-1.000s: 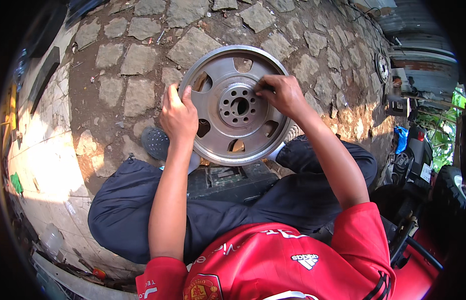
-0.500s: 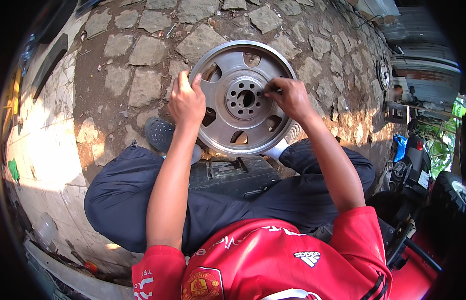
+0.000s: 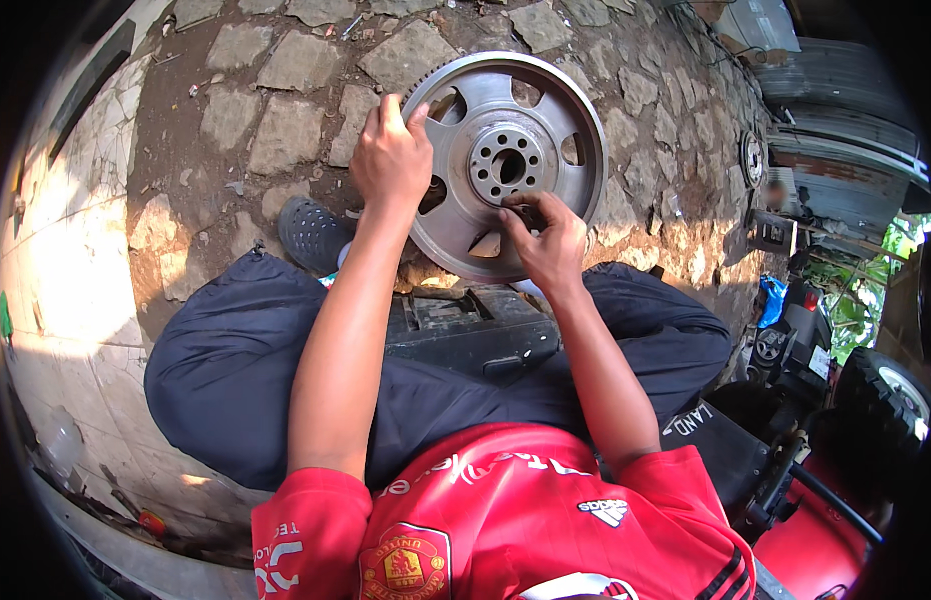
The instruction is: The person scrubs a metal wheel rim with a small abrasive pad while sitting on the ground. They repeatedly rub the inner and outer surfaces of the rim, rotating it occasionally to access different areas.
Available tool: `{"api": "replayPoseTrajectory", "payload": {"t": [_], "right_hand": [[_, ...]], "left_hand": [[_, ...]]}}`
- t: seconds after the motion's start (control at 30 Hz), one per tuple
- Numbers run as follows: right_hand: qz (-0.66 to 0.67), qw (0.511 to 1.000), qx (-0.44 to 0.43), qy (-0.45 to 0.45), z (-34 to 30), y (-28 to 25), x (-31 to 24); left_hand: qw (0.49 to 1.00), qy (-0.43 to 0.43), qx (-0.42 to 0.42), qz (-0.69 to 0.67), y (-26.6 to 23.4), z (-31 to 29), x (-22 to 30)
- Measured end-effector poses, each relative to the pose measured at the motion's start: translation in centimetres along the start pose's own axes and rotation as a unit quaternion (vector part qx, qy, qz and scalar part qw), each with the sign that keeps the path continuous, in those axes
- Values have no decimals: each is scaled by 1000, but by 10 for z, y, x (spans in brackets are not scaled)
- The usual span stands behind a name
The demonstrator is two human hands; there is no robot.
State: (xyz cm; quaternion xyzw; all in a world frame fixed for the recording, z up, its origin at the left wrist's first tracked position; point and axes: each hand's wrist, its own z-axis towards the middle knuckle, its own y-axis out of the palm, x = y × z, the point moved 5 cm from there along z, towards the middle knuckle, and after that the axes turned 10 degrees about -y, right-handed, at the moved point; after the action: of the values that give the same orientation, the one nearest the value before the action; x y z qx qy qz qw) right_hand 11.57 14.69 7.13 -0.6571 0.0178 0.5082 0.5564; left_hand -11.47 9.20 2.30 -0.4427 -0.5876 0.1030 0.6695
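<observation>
A grey metal flywheel (image 3: 457,150) with a toothed rim, wide cutouts and a ring of bolt holes round its centre hole stands tilted up in front of me, beyond my knees. My left hand (image 3: 393,155) grips its left rim, thumb on the face and fingers over the edge. At the lower edge of the raised hub, my right hand (image 3: 547,240) is closed in a pinch against the metal. Whatever sits between those fingertips, if anything, is hidden.
Between my legs is a black box-like piece (image 3: 470,345). A grey perforated clog (image 3: 313,233) is on the rough stone paving (image 3: 300,150). To the right are a blue plastic bag (image 3: 772,300), a knobbly tyre (image 3: 880,395) and another round metal disc (image 3: 752,158).
My right hand has slid from the right side of the hub down to its lower edge. The flywheel and left hand appear slightly higher and further right as the view shifts.
</observation>
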Motion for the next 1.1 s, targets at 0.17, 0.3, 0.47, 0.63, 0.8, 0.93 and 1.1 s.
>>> {"api": "replayPoseTrajectory", "payload": {"t": [0.17,0.3,0.47,0.63,0.8,0.93,1.1], "right_hand": [[-24,1000,-10,-6,11,25,-16],[-85,995,3,-61,7,37,-19],[-128,990,43,-45,3,41,-29],[-102,993,57,-34,15,44,-30],[-124,992,29,-24,38,44,-31],[-122,992,5,34,20,38,-26],[-121,992,33,-10,41,44,-29]], "left_hand": [[999,-31,-26,-25,-1,0,1],[999,-36,-27,-26,-1,0,0],[999,-22,-14,-47,-2,-1,-1],[998,-20,-9,-60,-2,-2,-2],[998,-15,-10,-68,-2,-1,-2],[997,-24,-8,-67,-2,-2,-2],[997,-18,-17,-68,-5,-1,-1]]}}
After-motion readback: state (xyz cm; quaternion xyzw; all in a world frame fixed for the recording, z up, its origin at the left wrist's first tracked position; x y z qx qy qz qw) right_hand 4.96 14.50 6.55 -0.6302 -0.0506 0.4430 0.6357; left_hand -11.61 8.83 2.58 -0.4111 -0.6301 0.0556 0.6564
